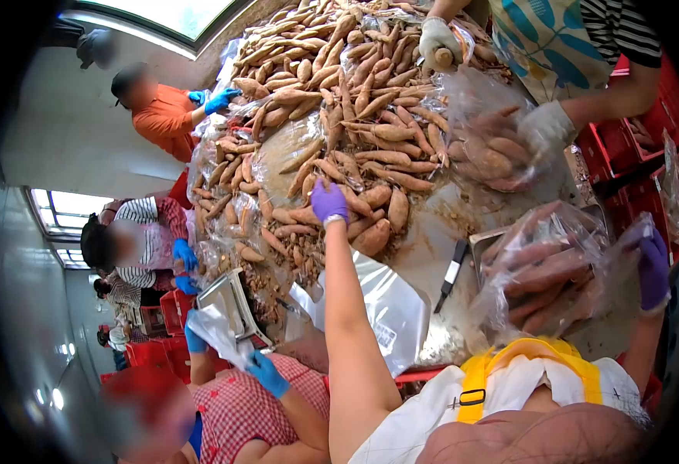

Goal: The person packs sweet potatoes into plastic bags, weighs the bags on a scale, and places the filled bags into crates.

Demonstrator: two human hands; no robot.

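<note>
My left hand (pixel 329 203), in a purple glove, reaches onto the near side of a big pile of sweet potatoes (pixel 389 131). Its fingers are drawn together against the pile; what they hold, if anything, is hidden. At the right, my right hand (pixel 653 271), also gloved in purple, is closed on the edge of a clear plastic bag (pixel 544 267). Several large sweet potatoes lie inside that bag, which rests over a metal tray (pixel 478 246). A white plastic bag (pixel 374 305) lies flat under my left forearm.
A black-handled tool (pixel 453 271) lies left of the tray. Across the table, a person's gloved hands hold a sweet potato (pixel 444 56) and a filled bag (pixel 490 147). Other people work along the left, near a scale (pixel 231 309). Red crates (pixel 618 147) stand at the right.
</note>
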